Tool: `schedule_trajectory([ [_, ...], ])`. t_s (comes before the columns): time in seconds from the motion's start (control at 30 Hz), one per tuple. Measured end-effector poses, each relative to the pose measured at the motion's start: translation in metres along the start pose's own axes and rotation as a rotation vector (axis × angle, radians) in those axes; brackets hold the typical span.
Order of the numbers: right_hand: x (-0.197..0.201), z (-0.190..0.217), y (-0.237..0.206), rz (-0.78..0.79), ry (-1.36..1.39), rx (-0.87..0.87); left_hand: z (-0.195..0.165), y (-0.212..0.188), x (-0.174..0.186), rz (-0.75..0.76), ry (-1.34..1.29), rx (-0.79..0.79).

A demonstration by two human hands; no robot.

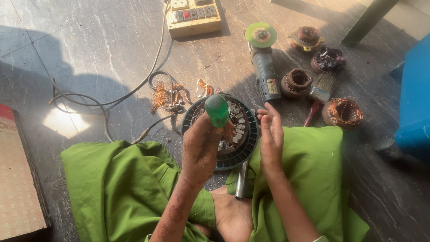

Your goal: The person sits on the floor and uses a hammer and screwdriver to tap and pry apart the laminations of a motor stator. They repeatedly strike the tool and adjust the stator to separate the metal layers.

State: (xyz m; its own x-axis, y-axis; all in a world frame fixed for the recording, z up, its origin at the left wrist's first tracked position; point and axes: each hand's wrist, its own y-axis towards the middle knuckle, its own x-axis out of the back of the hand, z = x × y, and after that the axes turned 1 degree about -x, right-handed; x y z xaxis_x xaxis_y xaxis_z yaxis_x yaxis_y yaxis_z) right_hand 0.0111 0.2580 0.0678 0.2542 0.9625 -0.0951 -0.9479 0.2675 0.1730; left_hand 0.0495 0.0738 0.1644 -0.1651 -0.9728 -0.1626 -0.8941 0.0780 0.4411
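- I look down on a grey stone floor (pixel 89 54), half in sun and half in shadow, where a person sits cross-legged in green cloth (pixel 121 179).
- A round dark motor stator (pixel 244 143) lies on the floor between the knees, its ribbed rim showing, its middle full of pale winding bits.
- My left hand (pixel 201 143) is closed around a green-handled tool (pixel 217 110), whose tip points down into the stator's middle.
- My right hand (pixel 270 136) stands edge-on at the stator's right rim, fingers straight and loose, gripping nothing; I cannot tell whether it touches.
- I judge the stator heavy and rigid, the laminations sharp-edged and the windings easily torn; the outer rim is the safe place to hold.
- The handle looks smooth, perhaps slippery, so a full fist suits it.
- Beyond lie an angle grinder (pixel 264 67), a paintbrush (pixel 323 86), copper coils (pixel 342 113) and a power strip (pixel 192 15).
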Motion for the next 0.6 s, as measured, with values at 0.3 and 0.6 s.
schedule_trajectory([
  [0.3, -0.046, 0.044, -0.011, -0.060, -0.143, 0.040, 0.023, -0.010, -0.009, -0.058, -0.353, 0.225],
  [0.6, -0.042, 0.032, -0.010, -0.141, -0.245, 0.134, 0.006, -0.016, 0.003, 0.359, -0.198, 0.004],
])
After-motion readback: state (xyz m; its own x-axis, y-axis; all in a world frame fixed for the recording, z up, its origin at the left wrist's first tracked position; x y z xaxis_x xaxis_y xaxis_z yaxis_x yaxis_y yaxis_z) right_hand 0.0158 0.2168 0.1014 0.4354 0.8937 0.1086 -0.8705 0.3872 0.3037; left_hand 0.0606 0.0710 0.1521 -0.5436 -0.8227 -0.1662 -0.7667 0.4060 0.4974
